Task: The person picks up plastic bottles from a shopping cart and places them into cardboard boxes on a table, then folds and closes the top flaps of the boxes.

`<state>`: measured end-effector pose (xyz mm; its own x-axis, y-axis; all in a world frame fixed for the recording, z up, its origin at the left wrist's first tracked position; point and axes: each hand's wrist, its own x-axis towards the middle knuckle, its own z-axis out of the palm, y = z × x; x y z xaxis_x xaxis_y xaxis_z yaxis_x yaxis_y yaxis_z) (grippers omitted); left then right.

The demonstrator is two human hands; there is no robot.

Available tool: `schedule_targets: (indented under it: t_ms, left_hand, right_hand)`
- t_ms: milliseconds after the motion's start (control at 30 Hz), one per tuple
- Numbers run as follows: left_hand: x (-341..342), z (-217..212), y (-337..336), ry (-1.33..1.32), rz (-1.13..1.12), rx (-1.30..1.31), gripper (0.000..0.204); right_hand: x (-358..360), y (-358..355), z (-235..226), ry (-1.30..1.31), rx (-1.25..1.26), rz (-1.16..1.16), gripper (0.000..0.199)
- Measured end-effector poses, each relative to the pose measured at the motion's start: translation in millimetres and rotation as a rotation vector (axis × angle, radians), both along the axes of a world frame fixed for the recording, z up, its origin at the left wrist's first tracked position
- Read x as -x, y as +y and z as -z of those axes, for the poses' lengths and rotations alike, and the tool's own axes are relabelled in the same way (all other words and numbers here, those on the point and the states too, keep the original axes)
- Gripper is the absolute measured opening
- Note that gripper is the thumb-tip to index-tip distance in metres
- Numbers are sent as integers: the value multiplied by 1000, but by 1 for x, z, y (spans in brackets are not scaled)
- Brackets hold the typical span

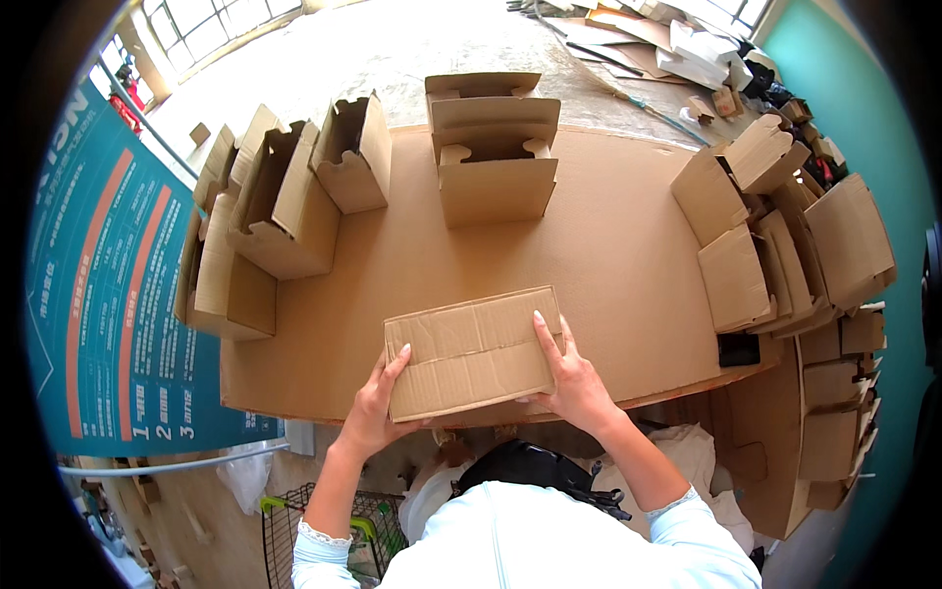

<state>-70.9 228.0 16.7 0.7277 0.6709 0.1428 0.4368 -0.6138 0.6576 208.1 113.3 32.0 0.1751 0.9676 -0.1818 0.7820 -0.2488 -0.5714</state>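
A closed brown cardboard box [469, 355] is held level between my two hands, above the near edge of a cardboard-covered table [589, 265]. My left hand [373, 402] grips its left end, thumb on the top face and the other fingers mostly hidden beneath. On the right end, my right hand [577, 388] has fingers laid over the top and side, with part of the grip out of sight under the box. A seam runs lengthwise across the box's upper face.
Open upright cartons [285, 216] stand at the table's left, with more stacked cartons [496, 162] at the far middle. Several flattened or open cartons [785, 236] crowd the right side. A small black object [738, 349] lies near the right edge. A wire basket [294, 535] sits below left.
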Motion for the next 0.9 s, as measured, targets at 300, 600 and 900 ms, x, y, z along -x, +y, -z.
schedule_targets:
  t_ms: [300, 600, 900]
  left_hand:
    - [-40, 17, 45, -49, 80, 7, 103]
    - [-171, 37, 80, -116, 179, 159, 106]
    - [-363, 46, 133, -125, 249, 100, 105]
  right_hand:
    - [-44, 19, 17, -84, -254, 0, 111]
    - [-150, 24, 13, -277, -195, 149, 110]
    - [-327, 53, 38, -237, -355, 217, 102]
